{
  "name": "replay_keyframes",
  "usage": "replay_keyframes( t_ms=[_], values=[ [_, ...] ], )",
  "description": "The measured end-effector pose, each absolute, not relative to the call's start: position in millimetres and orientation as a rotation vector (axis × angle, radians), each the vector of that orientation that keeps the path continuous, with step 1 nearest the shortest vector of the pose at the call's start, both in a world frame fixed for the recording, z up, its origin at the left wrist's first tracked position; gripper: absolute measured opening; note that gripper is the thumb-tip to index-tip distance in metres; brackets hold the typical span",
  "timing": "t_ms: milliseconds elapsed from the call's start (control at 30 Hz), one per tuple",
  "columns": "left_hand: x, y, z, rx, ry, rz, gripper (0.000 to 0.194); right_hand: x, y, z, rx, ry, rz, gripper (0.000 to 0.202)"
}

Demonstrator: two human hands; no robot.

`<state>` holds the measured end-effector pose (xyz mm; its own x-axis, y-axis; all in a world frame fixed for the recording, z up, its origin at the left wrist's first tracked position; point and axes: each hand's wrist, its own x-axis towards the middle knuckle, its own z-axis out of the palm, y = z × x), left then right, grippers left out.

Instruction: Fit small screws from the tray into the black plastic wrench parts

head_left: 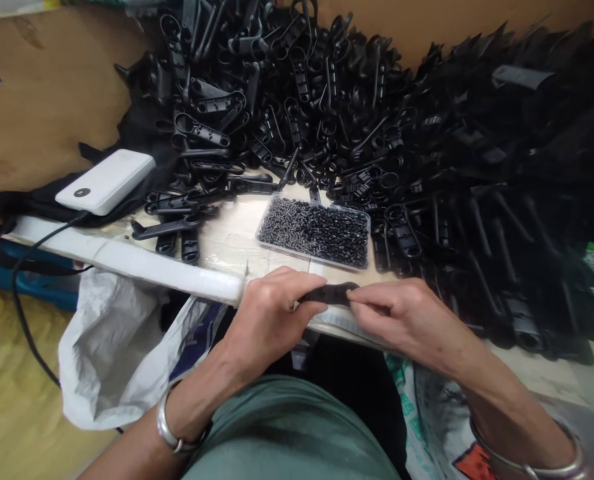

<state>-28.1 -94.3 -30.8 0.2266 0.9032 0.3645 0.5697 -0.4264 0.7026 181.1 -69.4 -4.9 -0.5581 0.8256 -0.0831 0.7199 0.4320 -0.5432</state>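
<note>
My left hand (pixel 279 303) pinches one end of a black plastic part (pixel 331 294), held low over the front edge of the table. At the part's other end is my right hand (pixel 399 310), its thumb and forefinger pressed together against it. Anything tiny between those right fingertips is too small to make out. Just beyond the hands sits a clear plastic box (pixel 309 255) filled with small dark pieces that look like screws.
A large heap of black plastic parts (pixel 297 87) covers the back and right of the table. A white power bank (pixel 107 180) with a cable lies at left. White padding (pixel 141 263) runs along the front edge. A white sack (pixel 111 347) hangs below.
</note>
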Motion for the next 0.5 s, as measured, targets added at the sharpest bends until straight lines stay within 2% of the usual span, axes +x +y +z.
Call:
replay_keyframes(
  t_ms=[500],
  values=[
    [-27.7,-90.8,-33.0,1.917,1.391,0.930,0.019,187.8,-61.4,3.0,-1.267,-2.597,1.039,0.027]
  ],
)
